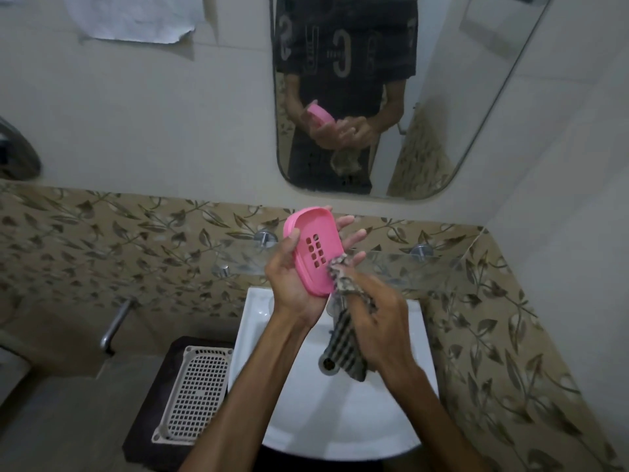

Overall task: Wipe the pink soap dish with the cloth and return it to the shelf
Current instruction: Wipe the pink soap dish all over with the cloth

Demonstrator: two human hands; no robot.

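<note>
The pink soap dish (315,248) is an oval tray with a block of small drain holes. My left hand (296,284) holds it tilted above the sink, thumb on its left rim and fingers behind it. My right hand (377,321) grips a grey striped cloth (343,338). The cloth's bunched end presses against the dish's lower right edge, and the rest hangs down over the basin. The glass shelf (425,267) runs along the wall right behind my hands.
A white sink (340,420) lies under my arms, its tap mostly hidden by the cloth. A beige perforated tray (195,393) rests on a dark stand to the left. A metal tap (115,321) juts from the floral-tiled wall. A mirror (459,114) hangs above.
</note>
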